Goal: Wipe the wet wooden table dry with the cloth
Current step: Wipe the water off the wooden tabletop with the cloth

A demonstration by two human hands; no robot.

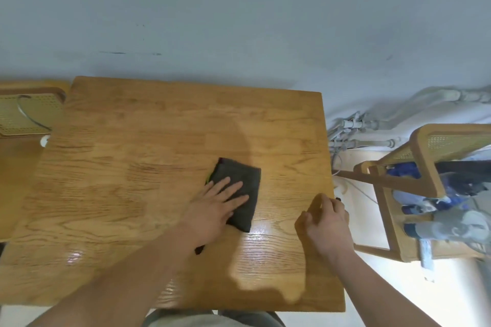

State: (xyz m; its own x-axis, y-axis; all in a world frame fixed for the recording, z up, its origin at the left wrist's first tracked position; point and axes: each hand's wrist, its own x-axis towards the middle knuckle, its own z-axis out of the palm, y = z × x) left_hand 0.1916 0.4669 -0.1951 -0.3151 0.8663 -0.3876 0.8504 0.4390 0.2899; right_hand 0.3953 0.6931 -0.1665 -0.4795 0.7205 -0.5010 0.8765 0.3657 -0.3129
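The fingers (pixel 233 190) of the left hand (pixel 212 210) lie straight and a little spread, flat on top of the dark cloth (pixel 247 180). They press it down and do not grip it. A flat palm gives an even pressure over the whole folded cloth, which is what drying by wiping needs. The cloth is folded to a thick rectangle and lies on the wooden tabletop (pixel 127 141), to the right of its middle and nearer to the person than to the far edge by the wall. The right hand (pixel 328 223) rests on the tabletop close to the right edge, apart from the cloth. Its fingers are loosely curled and seem to hold nothing, and probably it is there only to steady the body while the other arm works. Just beside the near corner of the cloth a glossy patch (pixel 261 231) shines, and a second glossy patch (pixel 73 256) shows near the left front. These look like water, so the drying is judged as not finished. A chair (pixel 425 141) loaded with clothes stands to the right of the table.
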